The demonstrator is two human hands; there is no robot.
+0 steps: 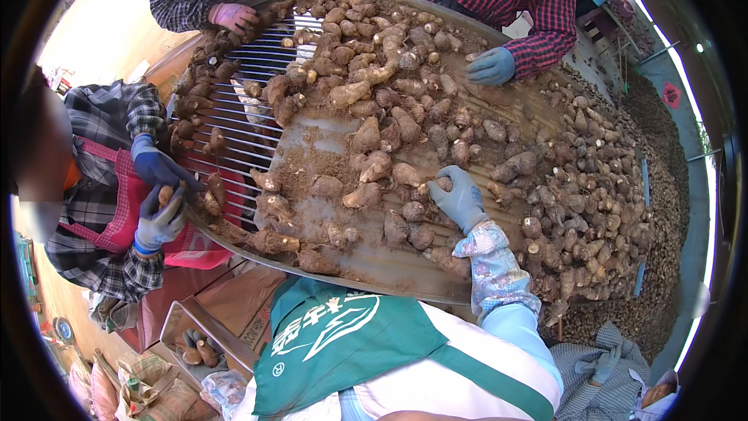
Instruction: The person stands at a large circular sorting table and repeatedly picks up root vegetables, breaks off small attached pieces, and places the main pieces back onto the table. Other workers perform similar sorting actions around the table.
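My right hand (460,197), in a grey-blue glove and floral sleeve, grips a small brown taro corm (444,183) over the middle of a large metal sorting table (374,272). Many soil-covered taro corms (367,135) lie around it. Low at the left, beside my green apron, my left hand (203,363), in a grey glove, holds a few taro corms (207,353) in front of a metal-framed opening; its wrist is partly hidden. The table's left part is a grate of metal bars (251,111) with corms along its outer edge.
A co-worker's gloved hands (159,219) hold a corm at the left rim. Across the table are a pink-gloved hand (235,17) and a blue-gloved hand (492,66) of two others. A dense corm pile (590,204) covers the right end; woven sacks (169,400) stand lower left.
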